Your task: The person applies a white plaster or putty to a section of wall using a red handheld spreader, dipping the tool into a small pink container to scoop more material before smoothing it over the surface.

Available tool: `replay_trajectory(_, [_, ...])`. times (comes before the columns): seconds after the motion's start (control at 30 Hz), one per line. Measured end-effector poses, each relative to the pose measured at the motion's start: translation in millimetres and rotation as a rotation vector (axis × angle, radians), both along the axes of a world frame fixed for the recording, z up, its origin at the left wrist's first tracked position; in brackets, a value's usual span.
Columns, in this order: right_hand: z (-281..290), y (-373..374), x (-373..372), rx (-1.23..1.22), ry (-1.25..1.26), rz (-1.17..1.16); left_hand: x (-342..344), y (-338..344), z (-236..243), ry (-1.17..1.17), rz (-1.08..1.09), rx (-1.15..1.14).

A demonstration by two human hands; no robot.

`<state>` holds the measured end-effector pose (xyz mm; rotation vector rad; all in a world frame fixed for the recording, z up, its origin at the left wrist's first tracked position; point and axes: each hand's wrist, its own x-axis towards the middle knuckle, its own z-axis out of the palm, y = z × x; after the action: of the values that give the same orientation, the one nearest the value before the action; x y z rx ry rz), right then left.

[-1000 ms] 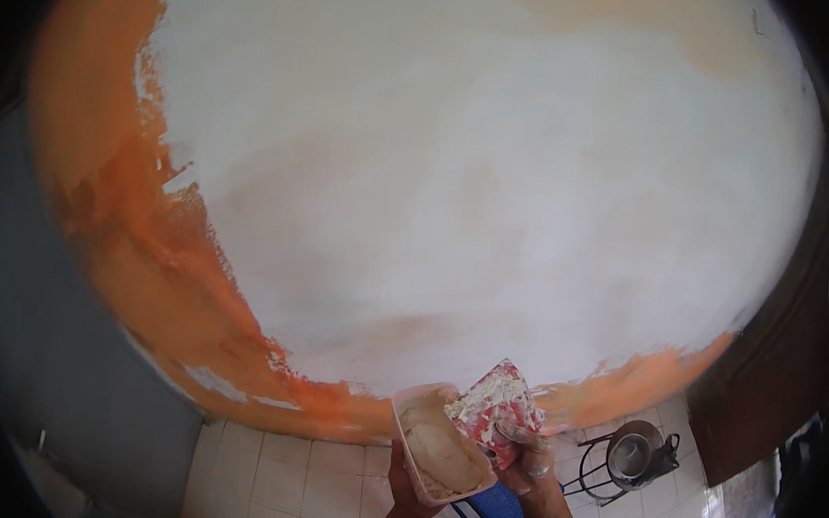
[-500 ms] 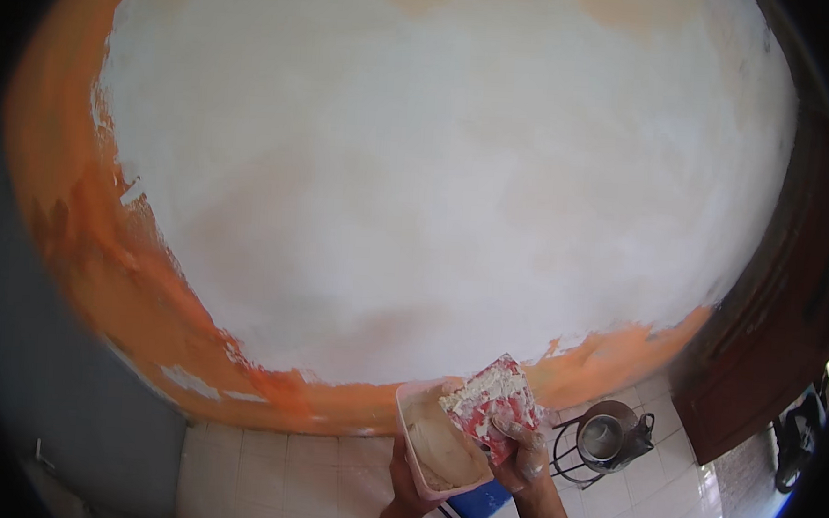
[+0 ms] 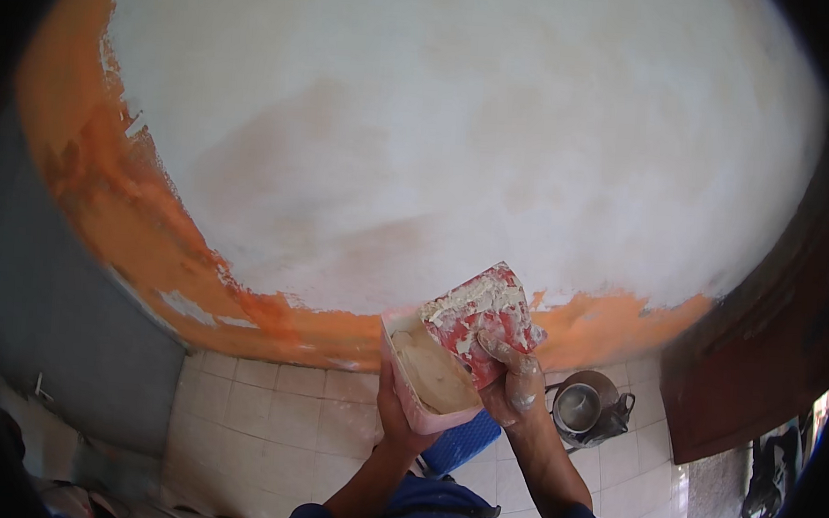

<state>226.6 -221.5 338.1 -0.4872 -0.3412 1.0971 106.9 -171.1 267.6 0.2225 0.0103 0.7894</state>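
Though left hand point(image 3: 404, 429) still grips tub point(image 3: 445, 420) and right hand point(image 3: 518, 388) scraper point(image 3: 483, 315), all appear higher in view.

At lower centre, the left fingers point(image 3: 388, 389) hold a pink tub point(image 3: 439, 422) of pale paste point(image 3: 432, 372); the right fingers point(image 3: 502, 350) grip a smeared red scraper point(image 3: 476, 309) overlapping its rim. An orange-edged white wall point(image 3: 439, 148) fills the upper frame.

Room over tub point(image 3: 445, 420), L side — scraper point(image 3: 488, 316) blocks upper R.
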Motion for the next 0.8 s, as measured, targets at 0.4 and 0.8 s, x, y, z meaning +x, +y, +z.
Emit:
replay_trajectory(0.4, [103.6,88.6,-1.0,0.381,-0.153,-0.22,-7.9,53.2,66.7,-0.033,0.339,0.299])
replay_trajectory(0.8, [279.7,236.0,4.8,0.445,-0.542,-1.024,14.4,157.3,98.8,-0.001,0.373,0.269])
